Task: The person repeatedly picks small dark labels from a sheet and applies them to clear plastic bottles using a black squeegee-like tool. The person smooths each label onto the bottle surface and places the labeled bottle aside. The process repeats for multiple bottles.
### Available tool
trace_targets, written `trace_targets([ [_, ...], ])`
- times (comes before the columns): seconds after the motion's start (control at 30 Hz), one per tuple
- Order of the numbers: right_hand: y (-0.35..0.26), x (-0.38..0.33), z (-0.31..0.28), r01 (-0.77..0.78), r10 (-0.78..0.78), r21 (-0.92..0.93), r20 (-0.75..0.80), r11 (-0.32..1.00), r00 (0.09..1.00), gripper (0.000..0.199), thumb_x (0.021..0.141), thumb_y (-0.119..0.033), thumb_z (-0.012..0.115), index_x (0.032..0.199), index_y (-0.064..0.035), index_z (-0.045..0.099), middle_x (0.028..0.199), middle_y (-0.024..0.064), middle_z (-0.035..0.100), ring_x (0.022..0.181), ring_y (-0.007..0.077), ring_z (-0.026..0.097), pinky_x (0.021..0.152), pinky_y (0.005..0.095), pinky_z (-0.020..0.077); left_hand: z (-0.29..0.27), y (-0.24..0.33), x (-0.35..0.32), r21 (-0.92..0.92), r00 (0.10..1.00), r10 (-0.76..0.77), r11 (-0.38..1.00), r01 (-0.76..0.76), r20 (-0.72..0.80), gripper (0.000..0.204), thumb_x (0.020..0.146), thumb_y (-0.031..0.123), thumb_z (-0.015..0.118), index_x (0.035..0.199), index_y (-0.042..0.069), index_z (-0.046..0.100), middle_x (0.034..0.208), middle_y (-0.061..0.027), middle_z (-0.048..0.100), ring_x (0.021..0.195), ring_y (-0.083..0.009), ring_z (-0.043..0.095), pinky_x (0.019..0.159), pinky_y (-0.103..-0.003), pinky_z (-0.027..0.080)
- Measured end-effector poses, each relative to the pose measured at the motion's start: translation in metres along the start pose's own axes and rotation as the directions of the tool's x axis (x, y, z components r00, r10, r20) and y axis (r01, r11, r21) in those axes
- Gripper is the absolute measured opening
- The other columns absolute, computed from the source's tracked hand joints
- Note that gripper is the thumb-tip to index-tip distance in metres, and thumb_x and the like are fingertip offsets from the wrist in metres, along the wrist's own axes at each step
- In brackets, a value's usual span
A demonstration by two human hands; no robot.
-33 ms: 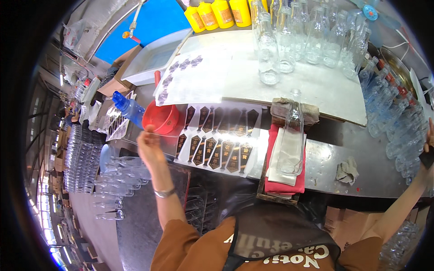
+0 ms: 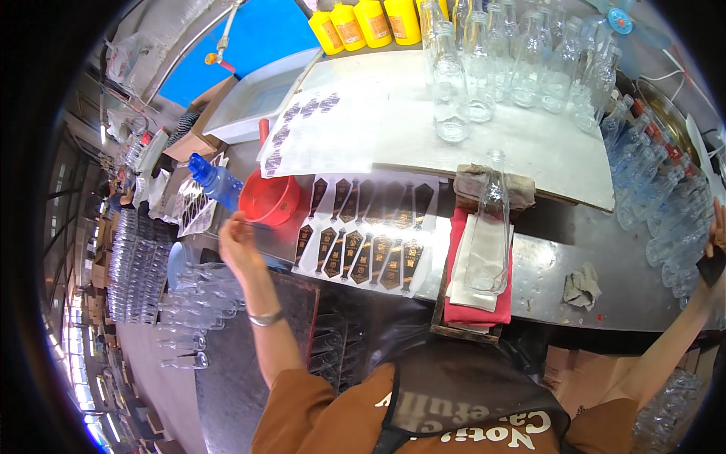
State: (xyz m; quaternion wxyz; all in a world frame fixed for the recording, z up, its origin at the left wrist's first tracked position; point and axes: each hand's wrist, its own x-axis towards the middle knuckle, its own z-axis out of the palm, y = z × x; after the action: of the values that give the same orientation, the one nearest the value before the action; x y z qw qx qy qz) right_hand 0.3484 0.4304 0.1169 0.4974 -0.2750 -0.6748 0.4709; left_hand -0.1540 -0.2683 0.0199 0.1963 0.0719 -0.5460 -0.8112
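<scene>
At centre left of the frame the left hand pinches narrow on what looks like a thin clear strip, just beside the red funnel. It would handle as light, limp and easily creased (best held by an edge). The right hand, at the far right edge, is too cropped to tell its state. Centre frame, the label sheet of dark, pointed labels lies flat on the desk; yellow bottles stand at top.

clear glossy glass bottle on red cloth; shiny metal counter; glossy plastic red funnel; paper label sheet.
</scene>
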Motion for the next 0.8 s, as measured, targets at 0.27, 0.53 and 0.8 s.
trace_targets([
  [0.27, -0.005, -0.043, 0.064, 0.2, -0.145, -0.196, 0.261, 0.96, 0.954, 0.055, 0.1, -0.014, 0.054, 0.151, -0.0018, 0.04, 0.122, 0.006, 0.06, 0.067, 0.0009, 0.048, 0.055, 0.0093, 0.0356, -0.005, -0.037, 0.125, 0.887, 0.914, 0.082, 0.221, -0.406, 0.398, 0.039, 0.085, 0.04, 0.065, 0.078, 0.002, 0.073, 0.074, -0.0136, 0.072, 0.069, -0.0223, 0.069, 0.07, -0.035, 0.052],
  [0.53, -0.014, -0.062, 0.12, -0.062, 0.072, -0.053, 0.196, 0.997, 0.978, 0.052, 0.107, -0.038, 0.045, 0.14, 0.0021, 0.047, 0.098, 0.0023, 0.061, 0.057, 0.0015, 0.047, 0.046, 0.0132, 0.0336, -0.001, -0.141, 0.197, 0.931, 0.931, -0.343, -0.283, -0.229, 0.125, 0.036, 0.08, 0.033, 0.066, 0.1, 0.005, 0.076, 0.116, -0.0206, 0.07, 0.11, -0.0387, 0.066, 0.092, -0.044, 0.052],
  [0.8, -0.007, -0.082, 0.157, -0.259, 0.241, 0.102, 0.165, 0.96, 0.956, 0.045, 0.107, -0.031, 0.048, 0.135, 0.0044, 0.051, 0.091, 0.0052, 0.061, 0.055, 0.0036, 0.049, 0.043, 0.0146, 0.0362, 0.006, -0.107, 0.188, 0.958, 0.967, -0.073, -0.14, -0.252, 0.243, 0.037, 0.083, 0.037, 0.066, 0.095, 0.004, 0.077, 0.102, -0.0212, 0.073, 0.101, -0.0364, 0.07, 0.088, -0.043, 0.053],
])
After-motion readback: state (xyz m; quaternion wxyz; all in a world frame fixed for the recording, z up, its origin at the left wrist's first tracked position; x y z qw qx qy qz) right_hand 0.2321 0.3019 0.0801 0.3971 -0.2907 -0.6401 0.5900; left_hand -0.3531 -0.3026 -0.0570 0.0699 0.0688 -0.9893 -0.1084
